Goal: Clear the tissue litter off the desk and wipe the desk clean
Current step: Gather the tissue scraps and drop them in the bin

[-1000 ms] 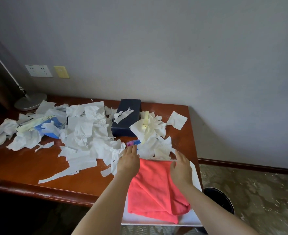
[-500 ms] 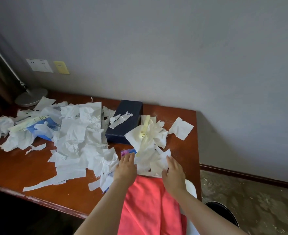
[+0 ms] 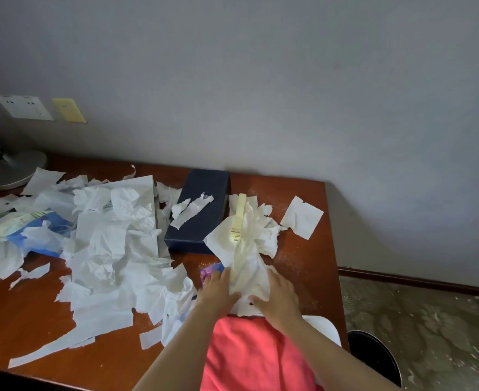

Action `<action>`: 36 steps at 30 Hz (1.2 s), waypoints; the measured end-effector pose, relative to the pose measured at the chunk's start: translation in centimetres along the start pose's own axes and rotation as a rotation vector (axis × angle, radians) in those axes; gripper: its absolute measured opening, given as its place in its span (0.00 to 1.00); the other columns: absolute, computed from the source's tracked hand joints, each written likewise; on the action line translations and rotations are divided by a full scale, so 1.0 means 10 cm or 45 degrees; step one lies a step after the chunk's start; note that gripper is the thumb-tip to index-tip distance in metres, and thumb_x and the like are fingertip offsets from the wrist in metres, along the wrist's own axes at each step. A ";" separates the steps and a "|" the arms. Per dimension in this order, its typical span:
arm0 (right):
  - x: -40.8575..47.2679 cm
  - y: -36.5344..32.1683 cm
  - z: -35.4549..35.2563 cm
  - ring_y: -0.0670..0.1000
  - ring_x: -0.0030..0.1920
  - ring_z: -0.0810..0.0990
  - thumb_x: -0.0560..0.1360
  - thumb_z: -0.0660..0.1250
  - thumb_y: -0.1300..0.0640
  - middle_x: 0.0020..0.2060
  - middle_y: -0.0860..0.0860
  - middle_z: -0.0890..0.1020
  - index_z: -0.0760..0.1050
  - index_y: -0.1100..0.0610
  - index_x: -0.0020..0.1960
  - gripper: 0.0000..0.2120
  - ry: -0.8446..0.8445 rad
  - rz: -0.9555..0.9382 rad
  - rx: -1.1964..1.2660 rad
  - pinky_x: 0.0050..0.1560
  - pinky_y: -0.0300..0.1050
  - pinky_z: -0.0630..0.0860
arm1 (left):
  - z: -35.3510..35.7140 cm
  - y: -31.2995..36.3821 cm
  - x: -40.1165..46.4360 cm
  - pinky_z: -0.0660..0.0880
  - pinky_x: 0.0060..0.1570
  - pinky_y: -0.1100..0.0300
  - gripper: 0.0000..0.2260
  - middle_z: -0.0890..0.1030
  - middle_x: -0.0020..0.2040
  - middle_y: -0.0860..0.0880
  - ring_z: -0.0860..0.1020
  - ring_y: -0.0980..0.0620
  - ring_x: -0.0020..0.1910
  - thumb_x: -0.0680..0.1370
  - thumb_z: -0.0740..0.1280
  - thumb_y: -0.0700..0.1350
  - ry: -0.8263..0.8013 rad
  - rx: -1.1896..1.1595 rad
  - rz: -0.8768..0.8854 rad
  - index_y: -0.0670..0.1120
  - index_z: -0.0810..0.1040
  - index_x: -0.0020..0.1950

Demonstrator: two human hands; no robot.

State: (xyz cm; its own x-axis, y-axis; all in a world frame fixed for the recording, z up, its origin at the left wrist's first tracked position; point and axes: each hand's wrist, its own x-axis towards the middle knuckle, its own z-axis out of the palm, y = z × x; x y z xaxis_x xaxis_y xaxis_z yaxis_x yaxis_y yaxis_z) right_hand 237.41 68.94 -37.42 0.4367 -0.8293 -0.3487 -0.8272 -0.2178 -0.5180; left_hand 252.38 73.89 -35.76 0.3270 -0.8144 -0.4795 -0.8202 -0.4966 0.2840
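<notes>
Torn white tissue litter (image 3: 105, 249) covers the left and middle of the brown wooden desk (image 3: 29, 311). A smaller heap of tissue with a pale yellow strip (image 3: 246, 241) lies at the desk's right part. My left hand (image 3: 217, 289) and my right hand (image 3: 276, 296) press in on the near end of that heap from both sides, fingers around it. A coral-red cloth (image 3: 249, 359) lies under my forearms on a white board (image 3: 324, 327). One square tissue (image 3: 301, 217) sits apart near the right edge.
A dark blue box (image 3: 201, 221) with tissue scraps on it stands mid-desk. A blue tissue pack (image 3: 43, 230) lies at left, a lamp base (image 3: 12, 170) at the back left. A black bin (image 3: 376, 359) stands on the floor right of the desk. A small purple item (image 3: 208, 270) peeks beside my left hand.
Both hands left the red cloth and moved forward onto the right tissue heap, closing in on it from both sides. The view shifted forward.
</notes>
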 end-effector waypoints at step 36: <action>-0.11 -0.09 -0.37 0.39 0.38 0.71 0.68 0.74 0.57 0.38 0.40 0.71 0.71 0.46 0.43 0.13 -0.400 -0.286 0.052 0.35 0.29 0.65 | -0.06 -0.07 0.05 0.68 0.54 0.61 0.09 0.73 0.55 0.44 0.72 0.48 0.54 0.75 0.63 0.38 -0.070 -0.270 0.172 0.40 0.73 0.55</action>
State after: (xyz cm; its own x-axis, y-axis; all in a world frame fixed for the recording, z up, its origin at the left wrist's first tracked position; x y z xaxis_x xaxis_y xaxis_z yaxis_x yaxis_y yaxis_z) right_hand 236.39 68.20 -33.66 0.6975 -0.5638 -0.4423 -0.6867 -0.3497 -0.6373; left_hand 253.37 73.63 -35.74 0.1905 -0.8628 -0.4683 -0.7360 -0.4412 0.5135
